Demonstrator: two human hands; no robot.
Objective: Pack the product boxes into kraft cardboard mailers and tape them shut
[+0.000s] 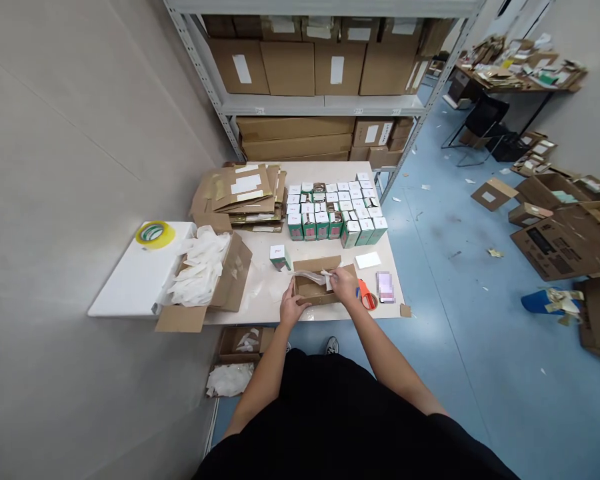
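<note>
An open cardboard box (pixel 318 299) lies in front of me at the near edge of the table. My left hand (pixel 292 307) grips its left near corner, with the thumb at the wall. My right hand (pixel 343 285) reaches over the right side and pinches a thin white packing sheet (pixel 310 276), which stretches across the inside of the box. Just beyond the left corner stands a single small green-and-white box (pixel 279 257). An orange tape dispenser (pixel 365 293) rests against the right side, partly behind my wrist.
Rows of green-and-white boxes (pixel 335 210) fill the table's back right. Flattened cardboard (pixel 240 190) is stacked back left. A carton of white packing sheets (pixel 235 277) stands left, near yellow tape (pixel 155 235). A phone (pixel 385 287) and white card (pixel 368 260) lie right. Shelving (pixel 325 105) rises behind.
</note>
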